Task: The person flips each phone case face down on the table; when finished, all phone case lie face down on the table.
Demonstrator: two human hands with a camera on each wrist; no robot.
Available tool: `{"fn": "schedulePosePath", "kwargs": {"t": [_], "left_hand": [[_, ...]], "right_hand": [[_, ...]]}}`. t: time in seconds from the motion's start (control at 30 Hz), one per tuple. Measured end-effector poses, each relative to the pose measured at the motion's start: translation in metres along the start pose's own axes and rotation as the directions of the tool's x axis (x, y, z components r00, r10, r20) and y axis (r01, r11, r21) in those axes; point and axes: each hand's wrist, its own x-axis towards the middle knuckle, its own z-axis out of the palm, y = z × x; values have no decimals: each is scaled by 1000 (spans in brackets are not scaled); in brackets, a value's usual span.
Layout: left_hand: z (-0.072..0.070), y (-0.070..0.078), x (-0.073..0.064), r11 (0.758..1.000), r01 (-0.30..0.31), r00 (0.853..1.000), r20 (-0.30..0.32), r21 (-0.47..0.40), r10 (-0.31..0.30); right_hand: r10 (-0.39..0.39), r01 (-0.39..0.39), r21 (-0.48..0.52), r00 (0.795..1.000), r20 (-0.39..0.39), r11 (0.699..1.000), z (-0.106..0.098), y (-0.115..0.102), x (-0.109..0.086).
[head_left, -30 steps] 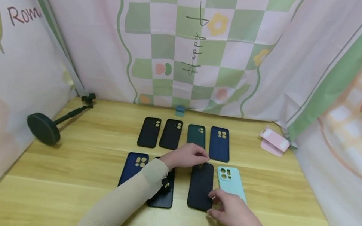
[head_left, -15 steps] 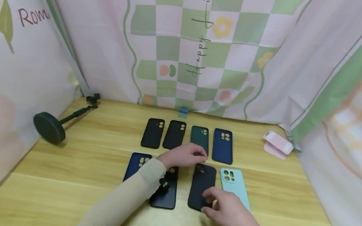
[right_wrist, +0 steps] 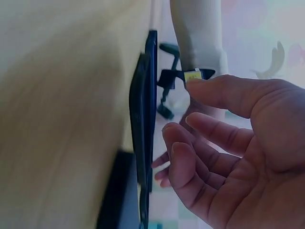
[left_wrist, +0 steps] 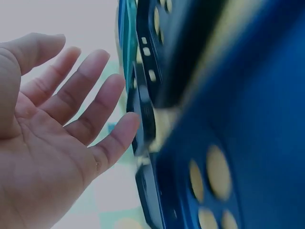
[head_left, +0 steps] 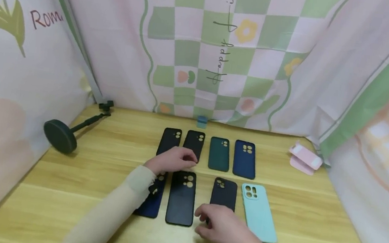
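My left hand (head_left: 174, 160) hovers between the two rows of phone cases, its fingers relaxed and holding nothing; the left wrist view shows the bare palm (left_wrist: 47, 143). Under its wrist lies a dark blue phone case (head_left: 150, 206), partly covered, beside a black phone case (head_left: 181, 203). My right hand (head_left: 223, 228) is over the lower part of a dark black phone case (head_left: 224, 194). Its fingers are loosely bent with nothing between them, as the right wrist view (right_wrist: 214, 152) shows. A mint phone case (head_left: 262, 219) lies to its right.
Behind lie two black phone cases (head_left: 169, 139) (head_left: 196, 140), a dark green case (head_left: 219, 155) and a blue case (head_left: 245, 160). A black round-based stand (head_left: 60, 136) lies at left. A pink holder (head_left: 305, 157) stands back right. Printed curtains (head_left: 195, 56) enclose the table.
Both hands have moved left. The left hand went from above the dark case to above the black one; the right hand left that case's right edge and crossed over its lower part. The view shifted slightly.
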Motion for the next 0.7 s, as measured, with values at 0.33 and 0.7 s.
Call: {"fn": "schedulePosePath", "kwargs": {"t": [0.33,0.7], "left_hand": [[-5,-13,-20,991,66,997,37,114,-71],[-4,-13,-23,974,105,990,69,202,-121]], "right_hand": [[-33,36,-16,986,165,999,22,-20,23],[-16,28,-54,980,196,998,34,-23,40]]}}
